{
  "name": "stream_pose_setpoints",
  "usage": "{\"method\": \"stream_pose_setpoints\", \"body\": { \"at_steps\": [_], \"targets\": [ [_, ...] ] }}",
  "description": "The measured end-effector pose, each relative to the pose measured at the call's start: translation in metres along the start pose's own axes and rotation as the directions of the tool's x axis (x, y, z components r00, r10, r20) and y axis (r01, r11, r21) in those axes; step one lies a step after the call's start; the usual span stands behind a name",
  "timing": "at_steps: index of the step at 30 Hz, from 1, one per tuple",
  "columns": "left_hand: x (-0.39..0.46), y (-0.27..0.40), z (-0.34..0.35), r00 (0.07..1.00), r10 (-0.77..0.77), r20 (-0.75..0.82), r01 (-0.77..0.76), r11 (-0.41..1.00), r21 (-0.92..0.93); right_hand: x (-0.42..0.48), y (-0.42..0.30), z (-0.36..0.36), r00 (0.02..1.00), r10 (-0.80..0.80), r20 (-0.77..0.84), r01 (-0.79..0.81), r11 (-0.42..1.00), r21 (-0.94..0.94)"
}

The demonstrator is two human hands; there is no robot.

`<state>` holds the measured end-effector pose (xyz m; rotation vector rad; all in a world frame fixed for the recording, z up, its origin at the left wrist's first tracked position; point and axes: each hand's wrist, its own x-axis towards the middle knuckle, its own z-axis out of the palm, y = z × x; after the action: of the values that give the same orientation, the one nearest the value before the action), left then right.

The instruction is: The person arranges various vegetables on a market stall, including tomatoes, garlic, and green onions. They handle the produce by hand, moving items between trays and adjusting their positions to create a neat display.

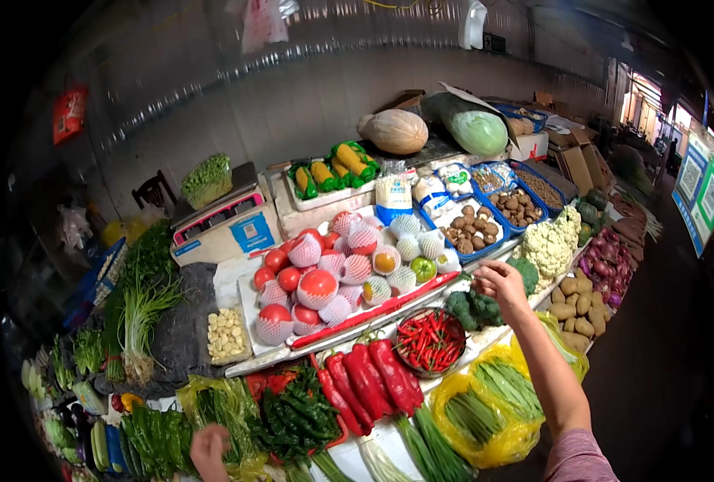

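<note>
My right hand (500, 285) reaches over the broccoli (474, 309), beside the blue tray of shiitake mushrooms (470, 230); its fingers are curled, and a small dark green bit shows at the fingertips, too small to tell what it is or whether it is held. At the bottom, my left hand (210, 447) hangs blurred over the yellow bag of green vegetables (203, 391), near the long green peppers (158, 435). Between the hands lie large red peppers (372, 376), a bowl of red chillies (431, 341) and a basket of dark green peppers (297, 416).
Net-wrapped tomatoes (318, 289) fill a white tray with a red front edge. Behind stand corn (348, 161), a scale (218, 218) and big gourds (393, 131). Cauliflower (553, 241), potatoes (577, 310) and red onions (605, 265) lie at the right. A printed-code sign (701, 187) hangs far right.
</note>
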<state>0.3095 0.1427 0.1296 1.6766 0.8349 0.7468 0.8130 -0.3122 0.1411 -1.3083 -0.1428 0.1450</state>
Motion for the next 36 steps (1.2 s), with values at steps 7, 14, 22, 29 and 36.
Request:
{"method": "stream_pose_setpoints", "body": {
  "at_steps": [7, 14, 22, 29, 36],
  "targets": [
    [0.180, -0.039, -0.027, 0.939, 0.335, -0.076, -0.291, 0.894, 0.341, -0.079, -0.011, 0.106, 0.995, -0.047, -0.083, 0.032, 0.984, -0.173],
    [0.275, -0.042, -0.022, 0.949, 0.238, 0.205, -0.305, 0.540, 0.784, -0.098, 0.008, 0.340, 0.910, -0.099, 0.403, 0.248, 0.908, -0.338],
    [0.325, -0.080, -0.012, 0.939, 0.191, 0.288, -0.338, 0.335, 0.879, 0.041, 0.045, 0.568, 0.744, -0.440, 0.503, 0.641, 0.682, -0.352],
    [0.322, -0.082, -0.012, 0.919, 0.313, 0.240, -0.359, 0.409, 0.839, 0.172, 0.040, 0.675, 0.901, -0.371, 0.227, 0.404, 0.906, -0.124],
    [0.323, -0.083, -0.011, 0.906, 0.362, 0.222, -0.367, 0.405, 0.837, 0.226, 0.045, 0.704, 0.797, -0.541, 0.268, 0.562, 0.500, -0.659]
  ]
}}
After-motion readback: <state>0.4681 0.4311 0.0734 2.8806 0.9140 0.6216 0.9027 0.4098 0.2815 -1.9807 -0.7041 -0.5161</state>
